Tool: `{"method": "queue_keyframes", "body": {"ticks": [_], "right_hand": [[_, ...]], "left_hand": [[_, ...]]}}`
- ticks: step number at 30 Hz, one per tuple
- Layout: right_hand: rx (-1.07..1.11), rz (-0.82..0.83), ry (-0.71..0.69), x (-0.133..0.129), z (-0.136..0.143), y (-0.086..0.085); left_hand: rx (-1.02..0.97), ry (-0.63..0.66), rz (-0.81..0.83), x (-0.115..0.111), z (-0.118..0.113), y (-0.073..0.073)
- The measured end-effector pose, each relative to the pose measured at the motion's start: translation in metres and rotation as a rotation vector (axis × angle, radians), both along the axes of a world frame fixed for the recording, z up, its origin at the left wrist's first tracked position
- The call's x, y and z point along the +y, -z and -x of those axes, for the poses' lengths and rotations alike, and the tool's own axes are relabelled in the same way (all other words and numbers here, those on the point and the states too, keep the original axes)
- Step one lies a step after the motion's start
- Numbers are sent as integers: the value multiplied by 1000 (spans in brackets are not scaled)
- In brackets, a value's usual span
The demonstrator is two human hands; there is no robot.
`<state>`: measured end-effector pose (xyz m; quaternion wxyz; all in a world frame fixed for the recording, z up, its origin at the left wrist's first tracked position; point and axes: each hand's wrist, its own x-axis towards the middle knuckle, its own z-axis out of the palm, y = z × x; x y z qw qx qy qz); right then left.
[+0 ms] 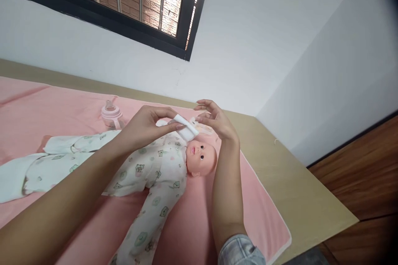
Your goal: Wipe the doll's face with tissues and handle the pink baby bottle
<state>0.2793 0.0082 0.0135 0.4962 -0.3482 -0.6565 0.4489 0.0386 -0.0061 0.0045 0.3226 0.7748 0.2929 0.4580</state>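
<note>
A baby doll (199, 158) in white printed clothes lies on its back on a pink blanket (192, 219), its head to the right. Above its neck and chin, my left hand (155, 126) pinches a folded white cloth (187, 127) between thumb and fingers. My right hand (214, 119) is just beyond the doll's head, its fingers apart and curved, with no object gripped in them. Behind its fingertips, a small pale item lies on the blanket, partly hidden and too unclear to name.
A pink baby bottle (111, 115) with a handle stands on the blanket beyond the doll's legs. The wooden tabletop (273, 165) shows along the right and back, against a white wall below a dark-framed window (183, 45).
</note>
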Motion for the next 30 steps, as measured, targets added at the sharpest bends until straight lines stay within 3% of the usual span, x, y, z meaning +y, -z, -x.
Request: {"method": "queue_keyframes", "body": {"ticks": [5, 10, 13, 21, 30], "right_hand": [[220, 117, 78, 37, -38, 42], [437, 382, 230, 55, -50, 100], [438, 444, 257, 53, -47, 119], [444, 504, 270, 54, -38, 124], [457, 486, 274, 50, -35, 122]], "left_hand": [[265, 197, 31, 15, -4, 15], [472, 193, 1, 25, -16, 31], [507, 186, 17, 24, -21, 34], [556, 80, 74, 19, -30, 44], [579, -14, 23, 16, -39, 47]]}}
